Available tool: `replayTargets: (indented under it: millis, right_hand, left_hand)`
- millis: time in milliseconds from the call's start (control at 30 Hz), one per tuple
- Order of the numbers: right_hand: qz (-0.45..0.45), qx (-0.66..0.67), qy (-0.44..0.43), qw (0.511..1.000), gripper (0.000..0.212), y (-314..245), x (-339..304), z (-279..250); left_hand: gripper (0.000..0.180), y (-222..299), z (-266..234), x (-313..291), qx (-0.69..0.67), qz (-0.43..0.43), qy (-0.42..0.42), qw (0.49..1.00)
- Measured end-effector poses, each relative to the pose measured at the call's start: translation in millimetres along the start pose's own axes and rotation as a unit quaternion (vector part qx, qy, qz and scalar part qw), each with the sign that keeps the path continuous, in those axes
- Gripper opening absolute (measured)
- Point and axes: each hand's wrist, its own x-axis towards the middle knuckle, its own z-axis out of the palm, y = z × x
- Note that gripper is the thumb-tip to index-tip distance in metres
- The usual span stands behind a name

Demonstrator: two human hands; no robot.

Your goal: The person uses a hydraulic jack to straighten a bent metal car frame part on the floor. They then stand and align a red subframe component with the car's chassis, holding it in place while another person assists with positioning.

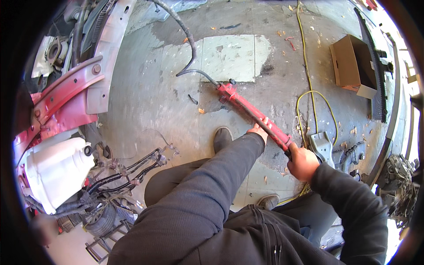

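Both hands are on it: the red hand pump (250, 107) is lying slantwise over the floor (150, 106), its long axis running from upper left to lower right, ahead of the person. The left hand (259, 130) is wrapping around its middle; the right hand (304, 163), closed in a fist, is gripping the near end of the black lever (274, 136), lower right. At the far end, a dark hose (189, 37) is curving away upward. Over on the right, a cardboard box (343, 66) is standing open, its contents not showing. At left, a white plastic tank (57, 170) is sitting near the red bodywork (57, 104), its inside hidden.
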Motion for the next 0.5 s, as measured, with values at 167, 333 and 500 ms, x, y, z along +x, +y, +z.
replayTargets:
  millis: [167, 333, 500]
  right_hand:
    - [0.045, -0.080, 0.076, 0.993, 0.024, 87.3, 55.1, 112.6]
    - [0.067, 0.017, 0.028, 0.997, 0.028, 42.2, 28.7, 78.8]
    - [-0.013, 0.082, -0.024, 0.996, 0.027, -54.0, -11.1, -43.3]
  left_hand:
    - [0.078, 5.5, -20.0, -15.7, 0.085, 0.012, -0.023, 0.996]
    - [0.078, 4.6, -7.7, -9.3, 0.110, 0.024, -0.002, 0.994]
    - [0.078, 3.9, 4.5, 2.8, 0.250, 0.036, -0.005, 0.968]
